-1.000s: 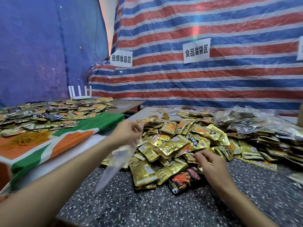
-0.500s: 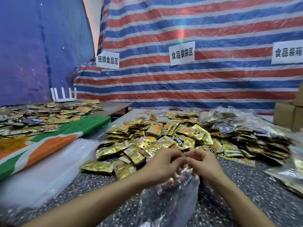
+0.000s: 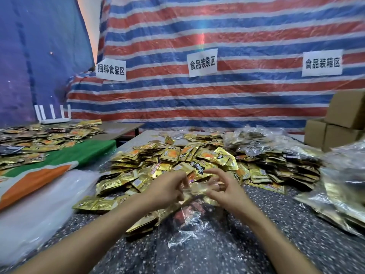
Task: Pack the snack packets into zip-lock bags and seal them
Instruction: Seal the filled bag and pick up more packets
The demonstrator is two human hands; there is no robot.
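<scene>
Centrally, a clear zip-lock bag (image 3: 194,226) lies on the speckled table (image 3: 286,224), mouth held up between both hands. The left hand (image 3: 167,187) pinches the left side of the rim with curled fingers. The right hand (image 3: 227,189) pinches the right side, upper fingers arched and spread; the frame is blurry. Just behind the hands is a heap of gold snack packets (image 3: 177,159), some touching the bag. Filled clear bags (image 3: 345,190) sit at right, near cardboard boxes (image 3: 335,131). A green-orange cloth (image 3: 59,163) lies left. The striped tarp (image 3: 217,99) behind carries paper signs (image 3: 202,63).
</scene>
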